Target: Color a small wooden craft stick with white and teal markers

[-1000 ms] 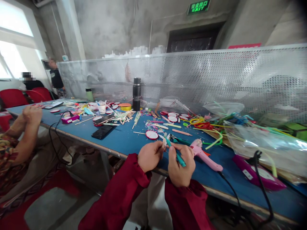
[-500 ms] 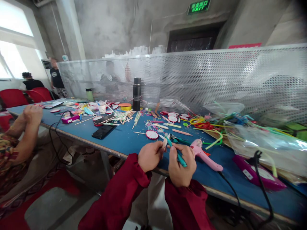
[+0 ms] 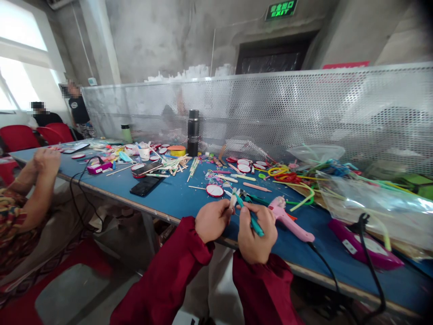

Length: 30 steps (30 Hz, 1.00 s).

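Head view: pinches a small pale stick piece [image 3: 232, 198] in the closed left hand [image 3: 212, 221] and grips a slim teal-handled tool [image 3: 254, 224] in the closed right hand [image 3: 256, 234], tool tip meeting the piece just above the near edge of the blue desk [image 3: 176, 194]. Seems mid-way at most: leaves the pink plastic glue gun [image 3: 287, 219] lying untouched beside the right hand, and the round red-rimmed white disc [image 3: 214, 190] loose beyond the hands.

I see bare grey concrete walls [image 3: 152, 40], a bright window [image 3: 20, 58] at left, red plastic chairs [image 3: 18, 137], and a perforated metal screen [image 3: 304, 108] behind the long blue table [image 3: 176, 198].
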Each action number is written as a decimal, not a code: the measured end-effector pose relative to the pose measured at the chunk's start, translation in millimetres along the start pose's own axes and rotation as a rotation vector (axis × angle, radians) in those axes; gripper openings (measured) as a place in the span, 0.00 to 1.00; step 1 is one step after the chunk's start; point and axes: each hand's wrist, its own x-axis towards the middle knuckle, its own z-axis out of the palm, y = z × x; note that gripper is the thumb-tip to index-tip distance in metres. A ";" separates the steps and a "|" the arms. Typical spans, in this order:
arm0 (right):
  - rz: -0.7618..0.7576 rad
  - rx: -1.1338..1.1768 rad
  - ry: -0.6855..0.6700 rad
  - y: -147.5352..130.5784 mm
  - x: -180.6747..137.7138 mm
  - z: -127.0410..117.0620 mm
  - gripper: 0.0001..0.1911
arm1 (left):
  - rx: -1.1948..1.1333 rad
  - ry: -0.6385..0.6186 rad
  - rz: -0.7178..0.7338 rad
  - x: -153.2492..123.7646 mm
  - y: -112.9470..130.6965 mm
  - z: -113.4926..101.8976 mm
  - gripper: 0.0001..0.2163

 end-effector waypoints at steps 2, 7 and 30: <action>-0.008 0.003 -0.004 -0.1 0.0 -0.1 0.05 | 0.006 0.002 0.005 -0.1 0.1 0.0 0.11; -0.014 0.010 0.002 0.1 -0.2 -0.1 0.04 | 0.001 -0.001 0.013 -0.1 -1.3 0.8 0.11; -0.033 0.030 -0.024 -0.6 0.2 -0.4 0.04 | -0.009 0.015 0.033 -0.3 -2.0 1.2 0.12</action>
